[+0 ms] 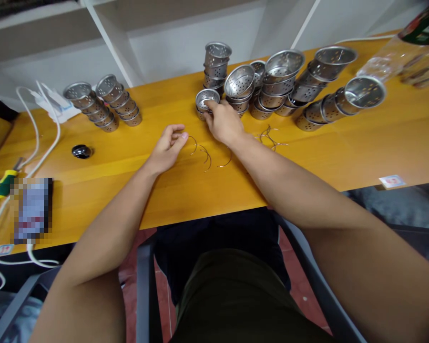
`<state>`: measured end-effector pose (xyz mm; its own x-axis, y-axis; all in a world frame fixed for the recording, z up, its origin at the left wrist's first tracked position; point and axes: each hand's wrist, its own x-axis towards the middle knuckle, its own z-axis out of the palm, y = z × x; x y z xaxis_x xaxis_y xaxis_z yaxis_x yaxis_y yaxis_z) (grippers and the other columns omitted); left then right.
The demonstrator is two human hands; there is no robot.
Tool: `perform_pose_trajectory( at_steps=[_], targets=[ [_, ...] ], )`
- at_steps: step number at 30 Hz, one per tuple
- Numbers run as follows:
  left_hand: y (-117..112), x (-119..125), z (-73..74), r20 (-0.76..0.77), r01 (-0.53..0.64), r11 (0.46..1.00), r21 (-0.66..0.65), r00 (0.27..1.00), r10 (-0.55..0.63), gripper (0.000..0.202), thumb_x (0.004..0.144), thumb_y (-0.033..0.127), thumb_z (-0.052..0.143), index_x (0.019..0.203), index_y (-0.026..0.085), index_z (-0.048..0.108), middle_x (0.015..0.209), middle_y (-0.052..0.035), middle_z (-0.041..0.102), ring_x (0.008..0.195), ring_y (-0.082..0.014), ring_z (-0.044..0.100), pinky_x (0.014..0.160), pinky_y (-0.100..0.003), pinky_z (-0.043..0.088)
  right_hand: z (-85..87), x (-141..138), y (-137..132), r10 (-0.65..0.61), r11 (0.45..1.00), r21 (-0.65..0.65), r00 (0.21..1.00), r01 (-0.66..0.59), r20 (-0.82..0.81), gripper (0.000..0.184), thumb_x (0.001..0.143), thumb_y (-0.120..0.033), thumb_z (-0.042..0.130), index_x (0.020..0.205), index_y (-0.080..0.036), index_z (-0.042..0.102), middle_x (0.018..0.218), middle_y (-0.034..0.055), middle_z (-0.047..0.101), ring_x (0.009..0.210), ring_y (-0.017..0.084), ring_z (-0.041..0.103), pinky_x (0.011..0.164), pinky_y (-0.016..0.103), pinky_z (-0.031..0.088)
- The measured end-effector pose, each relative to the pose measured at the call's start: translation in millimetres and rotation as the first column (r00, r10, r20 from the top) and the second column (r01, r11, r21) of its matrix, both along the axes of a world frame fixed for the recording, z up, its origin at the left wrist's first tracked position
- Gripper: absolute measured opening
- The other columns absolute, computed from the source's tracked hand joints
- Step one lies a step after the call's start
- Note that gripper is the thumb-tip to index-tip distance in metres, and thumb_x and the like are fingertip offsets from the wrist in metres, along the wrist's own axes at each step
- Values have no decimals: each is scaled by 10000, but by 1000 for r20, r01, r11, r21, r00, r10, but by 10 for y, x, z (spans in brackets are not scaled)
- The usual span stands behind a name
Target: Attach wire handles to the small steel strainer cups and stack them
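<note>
My right hand (223, 123) reaches to a small perforated steel basket (206, 99) standing on the yellow table (307, 157), its fingers closed on the basket's near rim. My left hand (168, 145) rests on the table to the left, fingers loosely curled, pinching the end of a thin wire handle (193, 143). More bent wire handles (207, 159) lie between my hands. Another bunch of wire handles (270, 137) lies right of my right wrist.
Stacks of steel baskets (282, 85) crowd the table's back middle and right. Two toppled basket stacks (105, 102) lie at back left. A black knob (81, 151), white cables (39, 143), a screwdriver (3, 183) and a clear plastic bag (396, 59) are also here.
</note>
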<state>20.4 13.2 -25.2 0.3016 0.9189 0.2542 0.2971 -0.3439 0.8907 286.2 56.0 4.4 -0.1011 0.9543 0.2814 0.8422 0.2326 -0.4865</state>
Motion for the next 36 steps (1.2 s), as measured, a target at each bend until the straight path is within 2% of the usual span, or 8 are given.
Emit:
perform_pose_trajectory(
  at_steps=[6,10,15,18,22,27,30,36],
  targets=[
    [-8,-24,7,-5,22,999,25,1000,-22,596,1150,672,783,1528,220,696,1645,-208,786,1454,-303,819,1296,-498,707,67,2,-273,6,998,56,996,-11,92,680,1149,-312,814,1794,-141,682,1633,326,715,1278,532,845,1176,794,672],
    [1,-43,6,-11,56,995,81,998,-56,670,1147,799,795,1501,239,698,1648,-205,778,1433,-312,829,1280,-498,721,71,-32,-581,220,940,260,975,-223,42,468,1195,-445,772,1591,-196,764,1641,269,689,1227,431,817,1059,608,703],
    [18,2,-110,34,77,991,106,996,-81,877,1052,1000,809,1510,265,673,1590,-192,783,1462,-334,818,1240,-501,727,70,-119,-585,657,733,262,754,-628,-33,245,1190,-214,583,1325,-212,788,1181,111,790,995,261,735,935,408,598],
    [60,-81,-82,-41,17,971,237,999,-7,880,1062,1005,782,1548,280,669,1621,-184,754,1473,-353,797,1249,-554,703,-23,-93,-445,707,707,203,671,-677,-225,239,1149,-205,634,1340,-202,776,941,16,740,806,197,641,812,350,519],
    [241,-581,390,-210,-152,861,486,936,284,674,1065,760,965,1516,343,687,1719,-92,671,1728,-394,565,1541,-677,445,-124,-51,-375,647,746,94,685,-659,-337,203,1152,-271,684,1282,-176,809,892,5,728,751,175,606,770,347,478],
    [522,-1249,1225,-354,-469,650,598,574,739,775,944,583,1172,1463,318,661,1926,86,391,1896,-344,216,1680,-679,143,-87,-72,-428,621,762,71,694,-644,-364,216,1151,-337,706,1216,-199,859,947,43,771,790,200,635,791,375,518],
    [590,-1274,1460,-623,-395,795,461,494,607,832,884,942,1073,1261,255,793,1943,58,502,1966,-510,125,1620,-900,-211,-53,-78,-444,624,759,74,692,-646,-363,218,1134,-372,719,1174,-219,869,994,56,800,811,206,648,792,378,538],
    [752,-1129,1439,-682,-314,853,416,513,522,817,921,1002,982,913,261,637,1708,-6,712,1863,-489,343,1611,-923,-193,-38,-60,-441,644,738,73,667,-671,-376,231,1130,-392,706,1136,-212,850,963,57,844,782,206,662,776,369,525]
  ],
)
